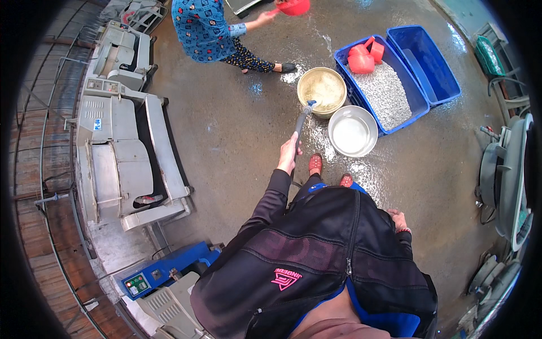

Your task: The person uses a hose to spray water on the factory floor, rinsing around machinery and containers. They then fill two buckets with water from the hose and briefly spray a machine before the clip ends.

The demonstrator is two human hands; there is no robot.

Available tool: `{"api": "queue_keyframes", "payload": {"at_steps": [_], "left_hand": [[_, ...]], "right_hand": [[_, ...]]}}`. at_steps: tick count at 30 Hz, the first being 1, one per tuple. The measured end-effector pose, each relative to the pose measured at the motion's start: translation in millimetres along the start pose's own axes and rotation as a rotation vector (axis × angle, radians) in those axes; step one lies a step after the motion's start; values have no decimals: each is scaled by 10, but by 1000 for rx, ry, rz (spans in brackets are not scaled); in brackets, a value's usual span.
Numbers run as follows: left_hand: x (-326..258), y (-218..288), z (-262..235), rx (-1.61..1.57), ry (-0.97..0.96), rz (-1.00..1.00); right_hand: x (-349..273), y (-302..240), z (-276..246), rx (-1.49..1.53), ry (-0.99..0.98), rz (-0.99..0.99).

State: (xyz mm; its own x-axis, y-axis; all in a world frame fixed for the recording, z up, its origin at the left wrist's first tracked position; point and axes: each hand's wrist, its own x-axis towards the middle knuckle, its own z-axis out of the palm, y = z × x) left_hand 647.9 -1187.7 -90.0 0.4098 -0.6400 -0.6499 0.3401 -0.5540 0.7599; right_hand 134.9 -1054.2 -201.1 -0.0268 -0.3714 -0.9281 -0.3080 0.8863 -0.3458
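My left hand (288, 153) grips a grey hose (301, 122) whose blue nozzle reaches over the rim of a cream bucket (322, 89) filled with cloudy water. Next to the bucket on the wet floor stands a round metal basin (352, 132) with a pale inside. My right hand (398, 219) hangs at my side by my hip, holding nothing, fingers loosely curled. My black jacket fills the lower middle of the view, and my red shoes show just in front of the basin.
A blue crate (384, 90) holds small silvery fish and red scoops (364, 56); an empty blue crate (426, 62) sits beside it. Another person in blue patterned clothes holds a red scoop (293, 7) at the top. Grey machines (121, 152) line the left side.
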Motion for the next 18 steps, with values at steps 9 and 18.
{"api": "queue_keyframes", "payload": {"at_steps": [9, 18], "left_hand": [[-13, 8, -1, -3, 13, 5], [25, -2, -14, -21, 20, -23]], "right_hand": [[12, 24, -7, -26, 4, -49], [90, 108, -28, 9, 9, -19]]}}
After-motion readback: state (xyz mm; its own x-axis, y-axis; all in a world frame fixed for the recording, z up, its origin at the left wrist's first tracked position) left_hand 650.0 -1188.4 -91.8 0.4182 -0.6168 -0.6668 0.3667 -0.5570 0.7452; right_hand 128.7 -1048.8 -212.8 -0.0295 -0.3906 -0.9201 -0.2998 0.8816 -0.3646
